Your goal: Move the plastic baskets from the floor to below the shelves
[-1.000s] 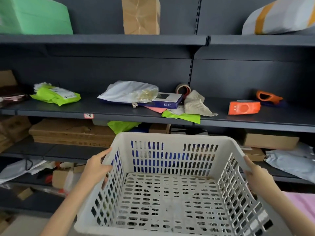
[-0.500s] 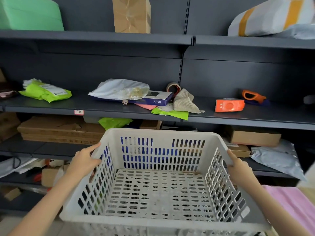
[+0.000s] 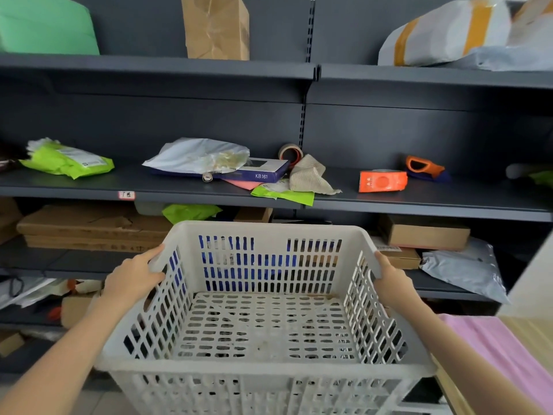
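A white slotted plastic basket [image 3: 266, 229] is held up in front of me, empty, its far rim level with the lower shelves. My left hand [image 3: 131, 280] grips its left rim near the far corner. My right hand [image 3: 392, 283] grips the right rim opposite. Both forearms reach in from the bottom corners. The dark grey shelves [image 3: 167, 190] stand right behind the basket. The floor space below the shelves is hidden by the basket.
The middle shelf holds green parcels [image 3: 68, 160], a blue box [image 3: 254, 173], tape rolls and an orange tape dispenser [image 3: 383, 181]. Cardboard boxes [image 3: 89, 229] and a grey mailer [image 3: 466, 268] fill the lower shelves. A pink cloth [image 3: 502, 348] lies at the right.
The basket has stayed in both hands and sits a little lower and nearer in view. The view has shifted rightward along the shelves.
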{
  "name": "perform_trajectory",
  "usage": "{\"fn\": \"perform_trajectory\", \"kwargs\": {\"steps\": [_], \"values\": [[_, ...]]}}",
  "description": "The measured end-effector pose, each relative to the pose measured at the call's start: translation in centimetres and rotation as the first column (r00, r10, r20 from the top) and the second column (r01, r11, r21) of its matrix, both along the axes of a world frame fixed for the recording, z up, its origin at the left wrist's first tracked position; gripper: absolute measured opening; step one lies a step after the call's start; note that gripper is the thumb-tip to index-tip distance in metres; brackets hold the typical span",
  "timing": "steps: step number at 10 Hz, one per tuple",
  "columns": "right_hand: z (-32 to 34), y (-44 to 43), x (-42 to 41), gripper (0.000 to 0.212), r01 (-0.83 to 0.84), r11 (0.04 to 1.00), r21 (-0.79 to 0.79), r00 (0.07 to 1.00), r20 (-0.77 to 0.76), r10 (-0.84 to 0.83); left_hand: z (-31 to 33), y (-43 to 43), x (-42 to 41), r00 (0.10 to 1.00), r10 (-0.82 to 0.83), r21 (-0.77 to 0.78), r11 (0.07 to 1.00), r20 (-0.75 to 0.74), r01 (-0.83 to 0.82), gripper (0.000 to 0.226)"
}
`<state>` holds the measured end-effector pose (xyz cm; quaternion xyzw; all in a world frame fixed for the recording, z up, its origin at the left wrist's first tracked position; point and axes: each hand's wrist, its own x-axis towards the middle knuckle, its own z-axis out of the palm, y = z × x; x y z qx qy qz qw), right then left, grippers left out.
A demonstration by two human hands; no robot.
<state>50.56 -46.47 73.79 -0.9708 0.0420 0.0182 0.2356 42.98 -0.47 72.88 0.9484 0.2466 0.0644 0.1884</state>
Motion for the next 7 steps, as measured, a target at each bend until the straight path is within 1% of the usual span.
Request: {"fn": "perform_trajectory", "kwargs": {"steps": [1,2,3,4,5,6,7], "values": [[-0.2,0.0,0.0,0.069,0.003,1.000,-0.023,1.000,0.013,-0.003,0.0,0.2,0.0,1.000,0.003,-0.004,1.000,-0.010,-0.003,0.074],[-0.3,-0.1,-0.2,0.067,-0.011,0.999,-0.039,0.999,0.034,0.013,0.1,0.2,0.0,1.000,0.008,0.037,0.999,-0.012,-0.007,0.073],[0.0,0.0,-0.3,0.070,-0.014,0.998,-0.060,0.999,0.041,0.016,0.4,-0.2,0.1,0.999,-0.019,0.104,0.994,-0.035,0.023,0.068],[0.2,-0.3,-0.2,0.073,-0.024,0.998,-0.050,1.000,0.005,0.024,1.0,0.0,0.3,0.983,-0.075,0.186,0.977,-0.168,0.107,0.068],[0.4,-1.1,-0.8,0.077,-0.063,0.985,-0.163,0.995,-0.089,0.049,2.6,0.1,0.1,0.934,-0.122,0.200,0.960,-0.335,0.198,0.069],[-0.3,-1.6,-1.5,0.081,-0.061,0.978,-0.201,0.992,-0.122,0.037,3.3,-0.2,-0.6,0.937,-0.145,0.231,0.947,-0.319,0.225,0.063],[-0.3,-2.3,-1.7,0.077,-0.086,0.971,-0.223,0.991,-0.122,0.059,3.6,-0.7,-1.5,0.967,-0.156,0.185,0.963,-0.202,0.194,0.057]]}}
